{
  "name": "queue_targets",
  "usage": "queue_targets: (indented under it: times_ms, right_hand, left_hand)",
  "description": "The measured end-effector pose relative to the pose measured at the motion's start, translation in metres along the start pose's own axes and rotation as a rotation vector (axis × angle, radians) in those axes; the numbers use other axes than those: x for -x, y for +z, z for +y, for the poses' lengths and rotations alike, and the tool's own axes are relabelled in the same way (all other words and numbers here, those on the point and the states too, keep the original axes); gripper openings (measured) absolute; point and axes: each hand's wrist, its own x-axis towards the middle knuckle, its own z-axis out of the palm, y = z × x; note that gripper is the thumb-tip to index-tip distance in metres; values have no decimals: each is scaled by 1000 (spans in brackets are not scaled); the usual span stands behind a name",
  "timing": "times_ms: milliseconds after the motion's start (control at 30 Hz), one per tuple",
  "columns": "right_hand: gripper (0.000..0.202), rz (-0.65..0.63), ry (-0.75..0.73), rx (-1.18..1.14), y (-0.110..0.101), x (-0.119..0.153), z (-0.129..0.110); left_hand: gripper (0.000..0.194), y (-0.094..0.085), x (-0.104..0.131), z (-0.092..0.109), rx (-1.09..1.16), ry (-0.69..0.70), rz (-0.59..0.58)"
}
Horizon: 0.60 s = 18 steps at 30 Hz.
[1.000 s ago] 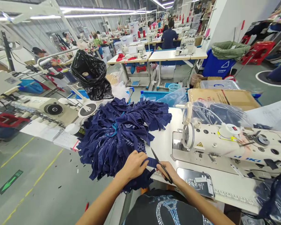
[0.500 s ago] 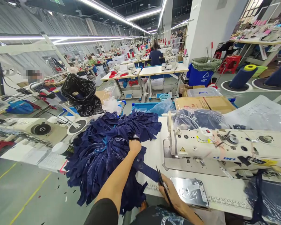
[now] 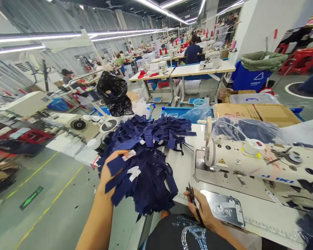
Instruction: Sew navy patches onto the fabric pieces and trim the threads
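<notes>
A large heap of navy fabric strips [image 3: 156,180] with several white labels spills over the table's left end and front edge. My left hand [image 3: 114,160] is closed around some strips on the left side of the heap, its fingers partly hidden by cloth and a white label. Strip ends stick out past that hand. Lower right, at the front edge of the table, my right hand [image 3: 203,210] grips black scissors [image 3: 191,194], blades pointing up and slightly left, apart from the fabric. A shiny silver case [image 3: 225,208] lies just right of this hand.
A white sewing machine [image 3: 250,161] occupies the table's right side. Beyond it are a cardboard box [image 3: 253,113] and a plastic bag of dark fabric [image 3: 258,132]. A black rubbish bag [image 3: 113,93] hangs behind the heap. Papers [image 3: 67,149] lie at left.
My left hand has moved left and turned strips over, exposing white labels. The strip beside the scissors is away from them now. My right hand keeps the scissors. The view has swung left.
</notes>
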Motion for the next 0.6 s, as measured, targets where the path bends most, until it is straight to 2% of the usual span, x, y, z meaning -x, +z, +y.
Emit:
queue_targets:
  times_ms: [100,167,267,433,600]
  right_hand:
    - [36,-172,-26,73,5,-25,-19]
    - [39,-247,-34,207,9,-42,-27]
    - [41,-320,-57,430,15,-60,-32]
    - [37,-408,1,589,22,-66,-28]
    - [40,-431,54,650,29,-64,-29]
  left_hand:
    - [26,12,4,-12,-20,-56,-151]
    - [33,24,2,-20,41,-64,-168]
    - [34,36,0,-26,114,-57,-170]
    - [32,42,1,-25,129,-35,-260]
    - [33,50,1,-28,121,1,-366]
